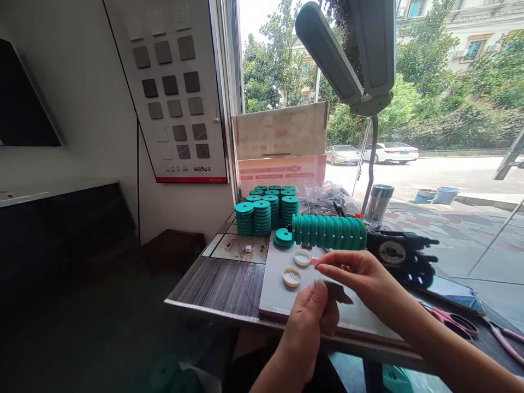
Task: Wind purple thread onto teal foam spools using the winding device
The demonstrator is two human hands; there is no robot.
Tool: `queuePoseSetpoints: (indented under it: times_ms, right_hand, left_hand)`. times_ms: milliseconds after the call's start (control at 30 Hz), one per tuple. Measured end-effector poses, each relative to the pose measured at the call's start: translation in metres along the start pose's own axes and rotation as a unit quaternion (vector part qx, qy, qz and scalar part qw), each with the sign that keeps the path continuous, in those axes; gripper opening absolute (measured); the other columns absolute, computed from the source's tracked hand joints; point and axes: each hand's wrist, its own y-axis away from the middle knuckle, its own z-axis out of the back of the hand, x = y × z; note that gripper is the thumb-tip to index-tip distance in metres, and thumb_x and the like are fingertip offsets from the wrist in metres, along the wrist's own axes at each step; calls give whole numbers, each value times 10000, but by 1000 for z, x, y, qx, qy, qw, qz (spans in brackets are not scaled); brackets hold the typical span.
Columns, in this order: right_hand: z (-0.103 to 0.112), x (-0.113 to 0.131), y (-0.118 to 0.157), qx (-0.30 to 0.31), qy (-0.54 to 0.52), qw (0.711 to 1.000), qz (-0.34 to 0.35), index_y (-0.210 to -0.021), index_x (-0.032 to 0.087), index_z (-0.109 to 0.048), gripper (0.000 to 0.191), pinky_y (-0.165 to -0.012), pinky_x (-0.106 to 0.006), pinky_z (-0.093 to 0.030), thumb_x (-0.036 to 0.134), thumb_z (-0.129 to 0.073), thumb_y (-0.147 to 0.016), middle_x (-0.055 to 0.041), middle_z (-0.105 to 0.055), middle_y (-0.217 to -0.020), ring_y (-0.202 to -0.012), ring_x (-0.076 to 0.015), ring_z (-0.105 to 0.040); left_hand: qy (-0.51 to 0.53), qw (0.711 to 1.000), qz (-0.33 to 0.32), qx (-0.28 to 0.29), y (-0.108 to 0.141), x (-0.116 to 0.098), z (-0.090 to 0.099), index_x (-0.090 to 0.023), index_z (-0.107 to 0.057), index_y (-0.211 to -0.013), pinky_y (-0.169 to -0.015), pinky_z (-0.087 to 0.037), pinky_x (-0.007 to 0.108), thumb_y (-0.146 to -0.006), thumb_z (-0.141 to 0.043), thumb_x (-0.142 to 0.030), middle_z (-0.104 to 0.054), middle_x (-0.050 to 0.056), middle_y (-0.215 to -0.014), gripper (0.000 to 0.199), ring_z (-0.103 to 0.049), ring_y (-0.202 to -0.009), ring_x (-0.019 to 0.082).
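Note:
My left hand (pixel 308 323) is closed, thumb on top, around a dark grey flat piece (pixel 339 292) whose kind I cannot make out. Just above it, my right hand (pixel 360 271) pinches thumb and forefinger together; whatever is between them is too small to name. A small red bit (pixel 314 261) shows at those fingertips. Beyond the hands, a row of green spools (pixel 329 231) with white dots is mounted sideways on a black holder (pixel 393 252). Left of my fingers, a round dish (pixel 292 277) contains small pale pieces, with a white ring-shaped dish (pixel 302 257) behind it.
Stacked green spools (pixel 262 218) stand at the table's back left, with a few (pixel 283 238) on the white board (pixel 272 295). Purple thread (pixel 245 281) crosses the left side. Scissors (pixel 454 323) and pliers (pixel 505 333) lie right. A lamp (pixel 370 101) overhangs the table.

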Motion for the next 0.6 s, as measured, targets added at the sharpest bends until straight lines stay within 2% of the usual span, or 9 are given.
queuePoseSetpoints:
  times_ms: [67,133,233,267,333,433,500,567,600]
  right_hand:
    - [6,2,1,6,56,998,40,-700,126,-635,431,-526,-171,-371,541,-656,-586,-3,-532,-579,-547,-45,-444]
    - [15,5,2,14,123,990,69,-682,141,-655,392,-588,-170,-372,528,-630,-625,-14,-568,-625,-613,-55,-455]
    - [25,8,5,23,220,972,81,-683,159,-667,368,-548,-172,-328,520,-605,-653,-5,-554,-612,-572,-44,-408]
    - [27,8,6,26,250,964,83,-681,160,-667,362,-539,-174,-318,514,-597,-662,-5,-546,-613,-564,-41,-395]
    - [29,8,7,33,298,950,90,-676,161,-663,341,-550,-178,-320,489,-571,-694,-9,-538,-627,-578,-46,-403]
    - [30,8,8,25,345,932,107,-684,169,-658,294,-579,-186,-335,432,-535,-736,-13,-542,-635,-609,-59,-431]
    - [31,9,8,16,385,915,120,-676,180,-656,282,-587,-193,-335,405,-510,-760,-12,-546,-625,-608,-64,-435]
    - [33,12,8,20,441,888,130,-656,198,-655,270,-601,-198,-329,371,-490,-781,-11,-558,-624,-619,-70,-440]
    - [34,14,9,31,473,870,133,-646,211,-655,258,-615,-202,-325,338,-482,-790,-8,-568,-628,-637,-76,-447]
  left_hand:
    - [7,999,4,-34,-2,-1,4,-94,-589,-746,-446,-149,194,-694,-518,-595,-259,-72,-466,509,-212,-422,17]
    - [0,997,-2,-79,-6,-5,9,-104,-595,-790,-471,-265,183,-672,-540,-602,-387,-43,-503,514,-353,-458,39]
    - [-17,989,-45,-138,-14,-14,10,-102,-609,-861,-647,-434,258,-652,-568,-589,-598,72,-740,531,-553,-698,138]
    - [-12,989,-51,-141,-15,-16,8,-99,-609,-869,-691,-449,280,-648,-578,-577,-618,95,-801,528,-568,-746,156]
    - [11,993,-25,-112,-18,-18,2,-103,-593,-869,-697,-457,296,-643,-595,-549,-629,101,-820,500,-583,-736,165]
    - [14,998,37,-46,-18,-14,-7,-122,-548,-834,-557,-411,244,-679,-552,-529,-590,48,-668,436,-533,-552,114]
    - [-27,998,54,-33,-18,-10,-9,-123,-539,-785,-455,-277,182,-716,-503,-516,-474,-19,-539,401,-381,-426,44]
    - [-89,994,51,-34,-19,-8,-6,-120,-550,-738,-432,-156,180,-745,-475,-464,-355,-58,-500,352,-241,-407,16]
    - [-123,991,42,-33,-20,-9,-4,-119,-559,-727,-440,-145,185,-749,-481,-419,-338,-60,-509,310,-225,-424,16]
